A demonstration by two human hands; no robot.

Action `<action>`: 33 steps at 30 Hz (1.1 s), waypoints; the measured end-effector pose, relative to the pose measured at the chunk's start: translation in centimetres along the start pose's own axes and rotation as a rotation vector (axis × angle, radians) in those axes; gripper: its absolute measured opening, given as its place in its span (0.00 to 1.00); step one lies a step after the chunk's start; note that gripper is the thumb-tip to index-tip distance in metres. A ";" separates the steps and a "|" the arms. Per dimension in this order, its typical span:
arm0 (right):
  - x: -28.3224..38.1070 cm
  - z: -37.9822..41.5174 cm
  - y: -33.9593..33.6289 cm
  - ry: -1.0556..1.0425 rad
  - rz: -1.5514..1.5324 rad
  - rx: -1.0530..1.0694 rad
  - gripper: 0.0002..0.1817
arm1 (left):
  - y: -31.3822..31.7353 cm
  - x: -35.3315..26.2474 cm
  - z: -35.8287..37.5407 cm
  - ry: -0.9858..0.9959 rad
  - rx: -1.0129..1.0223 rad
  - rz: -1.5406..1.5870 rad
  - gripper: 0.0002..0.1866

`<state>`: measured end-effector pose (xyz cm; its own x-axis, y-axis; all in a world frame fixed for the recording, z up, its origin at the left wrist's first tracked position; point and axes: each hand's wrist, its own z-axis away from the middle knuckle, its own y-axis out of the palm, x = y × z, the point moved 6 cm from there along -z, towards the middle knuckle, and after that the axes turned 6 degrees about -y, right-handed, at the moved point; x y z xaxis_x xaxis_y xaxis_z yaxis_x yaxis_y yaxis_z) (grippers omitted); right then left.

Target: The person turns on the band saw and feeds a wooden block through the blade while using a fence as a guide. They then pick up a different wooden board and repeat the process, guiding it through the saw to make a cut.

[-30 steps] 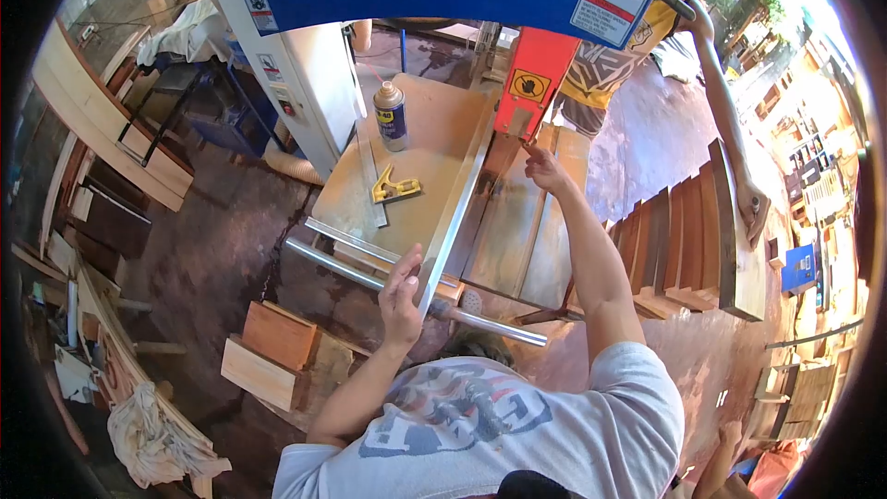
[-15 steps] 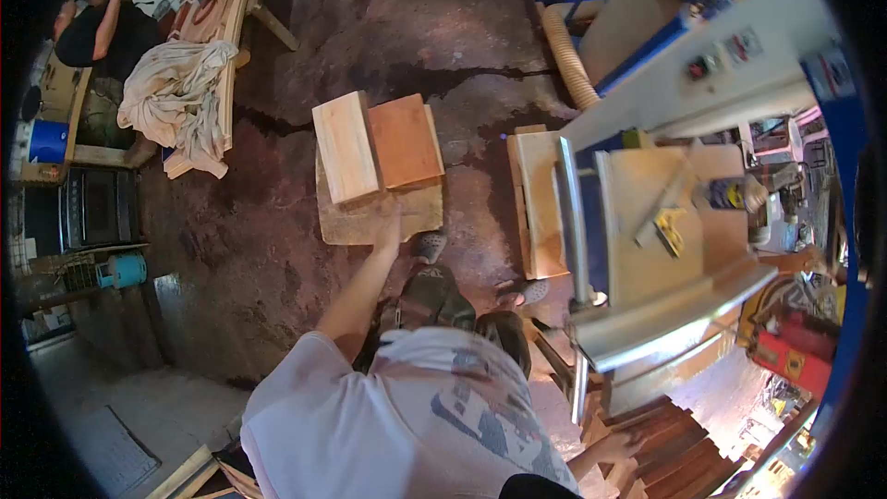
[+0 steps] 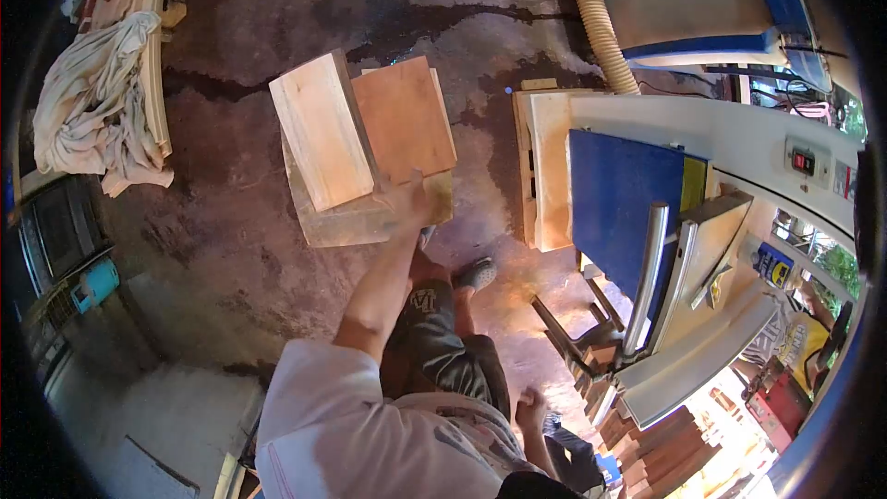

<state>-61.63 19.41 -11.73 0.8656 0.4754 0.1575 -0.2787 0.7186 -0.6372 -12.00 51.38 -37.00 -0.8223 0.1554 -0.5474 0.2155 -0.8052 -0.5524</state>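
Note:
My left hand [image 3: 404,200] reaches to the near edge of two stacks of boards, its fingers apart and touching or close to the wood. A pale wooden board [image 3: 321,134] lies on the left, turned at an angle. Beside it is a reddish-brown board [image 3: 404,120] with a paler piece showing underneath. Both rest on a low, worn wooden platform [image 3: 346,226] on the floor. My right hand [image 3: 531,408] hangs low at my right side, fingers curled in, with nothing visible in them.
To the right stands a machine with a blue panel [image 3: 614,194], metal rails [image 3: 647,277] and a red switch [image 3: 803,162]. A ribbed hose [image 3: 596,14] runs behind it. Stacked brown wood [image 3: 665,453] lies at lower right. A cloth-draped bench [image 3: 97,111] stands at left.
My view has shifted closer to the boards and turned right. My left hand has moved up against the boards' near edge. My right hand has drawn in from beside the machine, fingers curled.

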 end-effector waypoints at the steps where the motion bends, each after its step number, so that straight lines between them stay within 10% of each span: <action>1: 2.6 -3.1 0.7 -0.199 -0.031 -0.114 0.22 | 0.1 -0.3 -0.3 0.037 0.006 0.006 0.52; 5: 28.9 -19.6 2.9 -0.851 -0.220 -0.194 0.26 | 1.1 1.7 -3.5 0.042 -0.003 -0.062 0.51; 10: 51.4 -35.7 8.4 -0.740 -0.197 0.124 0.37 | -0.2 2.6 -5.4 0.086 0.067 0.170 0.46; 16: 53.8 -33.6 8.1 -0.728 -0.064 0.006 0.31 | -1.8 4.1 -2.3 0.011 0.328 0.212 0.37; 23: 46.2 -25.7 6.6 -0.287 -0.563 0.552 0.32 | -11.9 0.6 10.7 0.199 0.377 0.103 0.32; 28: 36.5 -25.2 10.5 -0.172 -0.740 0.675 0.34 | -16.3 -10.1 21.2 0.939 0.218 -0.257 0.33; 33: 39.5 -8.9 -0.5 -0.334 -0.816 0.595 0.40 | -23.7 -12.1 26.6 1.011 0.547 -0.325 0.32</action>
<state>-23.60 33.33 -11.90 0.7494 -0.2122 0.6272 0.0976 0.9723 0.2124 -21.17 53.38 -0.52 0.0430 0.5797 -0.8137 -0.3800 -0.7437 -0.5500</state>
